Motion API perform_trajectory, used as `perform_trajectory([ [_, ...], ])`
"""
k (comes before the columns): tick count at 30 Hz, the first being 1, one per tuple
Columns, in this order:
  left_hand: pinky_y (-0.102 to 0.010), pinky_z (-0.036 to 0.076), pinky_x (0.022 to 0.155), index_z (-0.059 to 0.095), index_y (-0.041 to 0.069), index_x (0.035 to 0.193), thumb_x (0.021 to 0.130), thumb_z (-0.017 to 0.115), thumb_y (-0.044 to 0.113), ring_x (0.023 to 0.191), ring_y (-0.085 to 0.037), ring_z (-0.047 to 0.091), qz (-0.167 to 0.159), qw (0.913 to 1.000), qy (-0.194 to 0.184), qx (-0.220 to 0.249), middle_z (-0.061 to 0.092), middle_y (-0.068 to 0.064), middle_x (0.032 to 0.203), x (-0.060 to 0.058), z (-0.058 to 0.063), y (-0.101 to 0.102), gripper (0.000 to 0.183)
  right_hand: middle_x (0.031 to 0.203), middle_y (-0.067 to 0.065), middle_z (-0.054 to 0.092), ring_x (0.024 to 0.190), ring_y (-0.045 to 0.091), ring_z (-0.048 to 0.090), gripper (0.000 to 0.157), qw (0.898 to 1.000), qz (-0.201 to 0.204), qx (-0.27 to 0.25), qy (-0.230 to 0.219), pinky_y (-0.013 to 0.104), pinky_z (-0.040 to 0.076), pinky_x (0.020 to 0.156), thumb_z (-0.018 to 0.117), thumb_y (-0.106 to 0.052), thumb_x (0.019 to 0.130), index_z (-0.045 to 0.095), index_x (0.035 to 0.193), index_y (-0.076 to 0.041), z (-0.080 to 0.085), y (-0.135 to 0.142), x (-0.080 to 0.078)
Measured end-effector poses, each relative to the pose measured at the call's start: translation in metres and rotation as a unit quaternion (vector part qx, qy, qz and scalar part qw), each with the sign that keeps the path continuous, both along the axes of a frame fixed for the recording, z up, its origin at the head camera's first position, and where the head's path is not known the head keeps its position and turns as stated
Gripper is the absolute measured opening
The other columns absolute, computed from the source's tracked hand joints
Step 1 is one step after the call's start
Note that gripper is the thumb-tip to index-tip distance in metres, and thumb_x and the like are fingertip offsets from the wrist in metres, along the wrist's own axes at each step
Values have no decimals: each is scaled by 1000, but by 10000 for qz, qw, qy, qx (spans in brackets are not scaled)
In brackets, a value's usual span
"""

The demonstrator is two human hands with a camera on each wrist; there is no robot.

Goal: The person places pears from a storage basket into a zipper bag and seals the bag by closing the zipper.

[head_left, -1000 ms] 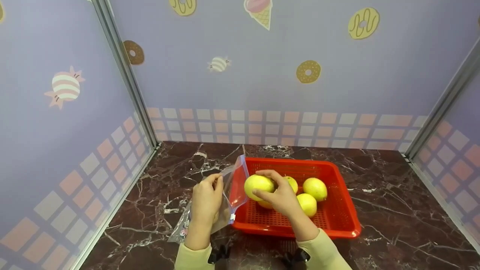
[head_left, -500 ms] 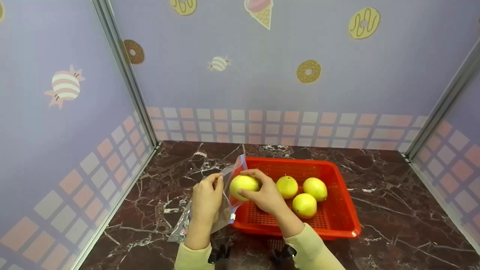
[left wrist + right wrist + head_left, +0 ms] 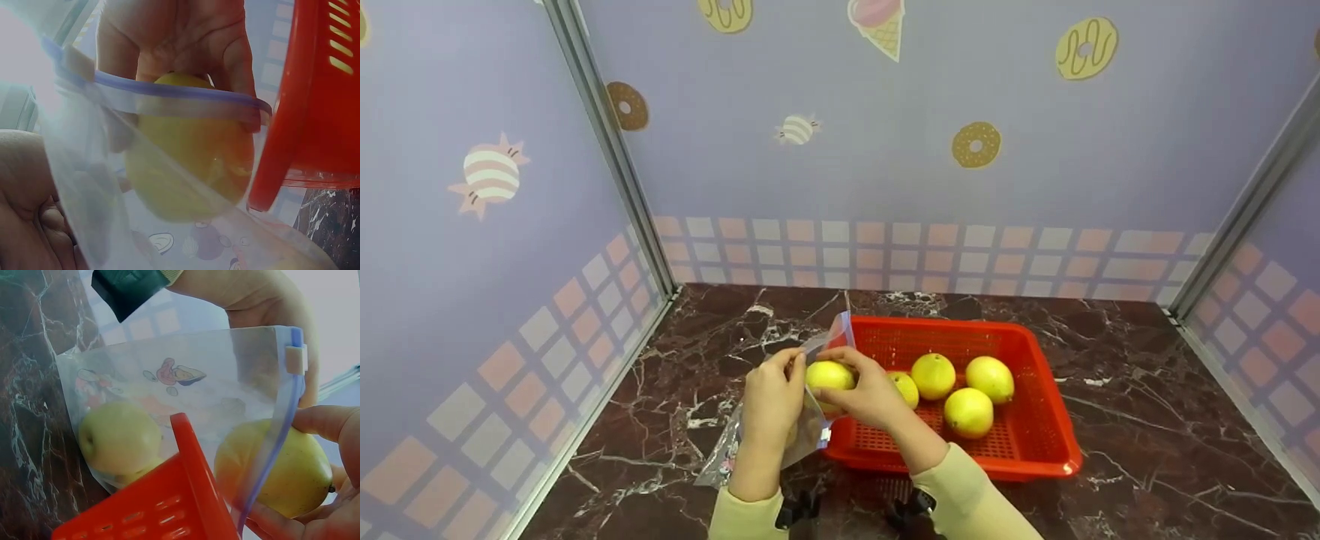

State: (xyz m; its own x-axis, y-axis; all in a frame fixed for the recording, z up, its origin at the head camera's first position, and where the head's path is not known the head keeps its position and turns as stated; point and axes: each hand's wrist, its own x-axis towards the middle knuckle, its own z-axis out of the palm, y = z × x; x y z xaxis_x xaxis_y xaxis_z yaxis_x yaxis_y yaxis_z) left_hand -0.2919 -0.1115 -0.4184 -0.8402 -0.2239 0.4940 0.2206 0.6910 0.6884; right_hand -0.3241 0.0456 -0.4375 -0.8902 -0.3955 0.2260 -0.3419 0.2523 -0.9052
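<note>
Marbled tabletop [image 3: 645,439] underlies a clear zip bag [image 3: 808,441], partly hidden by the left hand [image 3: 771,397] pinching its edge; the right wrist view reveals bagged fruit [image 3: 121,439] deeper in. Partway through its mouth, a yellow fruit [image 3: 831,374] sits gripped by the right hand [image 3: 872,394], which partly covers another fruit [image 3: 907,390] in the red basket [image 3: 1051,420].

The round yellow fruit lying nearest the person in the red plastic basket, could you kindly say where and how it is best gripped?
Probably grip the round yellow fruit around its bulging sides, from above and the near side: bare floor of the red plastic basket shows there, while other yellow fruits lie behind it.
</note>
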Motion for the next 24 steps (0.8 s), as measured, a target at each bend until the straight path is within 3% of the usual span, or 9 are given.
perform_trajectory([
  [6, -41, 54, 65, 78, 0, 107, 98, 65, 10, 66, -21, 60, 44, 10000, -19, -36, 75, -13, 82, 0, 0, 0, 19, 132, 18, 66, 98, 22, 65, 47, 9999, 111, 8, -24, 34, 57, 80, 76, -13, 89, 62, 133, -6, -2, -3, 0],
  [11, -45, 56, 69, 78, -1, 106, 98, 65, 10, 70, -25, 65, 39, 10000, 22, -23, 77, -15, 88, 0, -1, 0, 19, 136, 19, 63, 110, 30, 65, 48, 9998, 137, -63, -147, 37, 59, 82, 76, -13, 91, 61, 136, -6, -3, -3, 1],
  [17, -47, 57, 71, 78, 0, 107, 98, 64, 11, 76, -30, 71, 43, 10000, 31, -32, 78, -16, 93, 0, -1, -1, 19, 142, 23, 57, 131, 46, 56, 52, 9987, 251, -385, -235, 48, 59, 93, 75, -6, 89, 58, 139, -4, -1, -2, 2],
  [24, -43, 54, 65, 78, 2, 107, 98, 65, 12, 67, -22, 63, 120, 9999, -72, -68, 75, -12, 81, 0, 0, -1, 19, 143, 27, 56, 130, 50, 55, 53, 9989, 167, -412, -167, 59, 52, 103, 75, -5, 89, 57, 139, 0, 0, 0, 3],
])
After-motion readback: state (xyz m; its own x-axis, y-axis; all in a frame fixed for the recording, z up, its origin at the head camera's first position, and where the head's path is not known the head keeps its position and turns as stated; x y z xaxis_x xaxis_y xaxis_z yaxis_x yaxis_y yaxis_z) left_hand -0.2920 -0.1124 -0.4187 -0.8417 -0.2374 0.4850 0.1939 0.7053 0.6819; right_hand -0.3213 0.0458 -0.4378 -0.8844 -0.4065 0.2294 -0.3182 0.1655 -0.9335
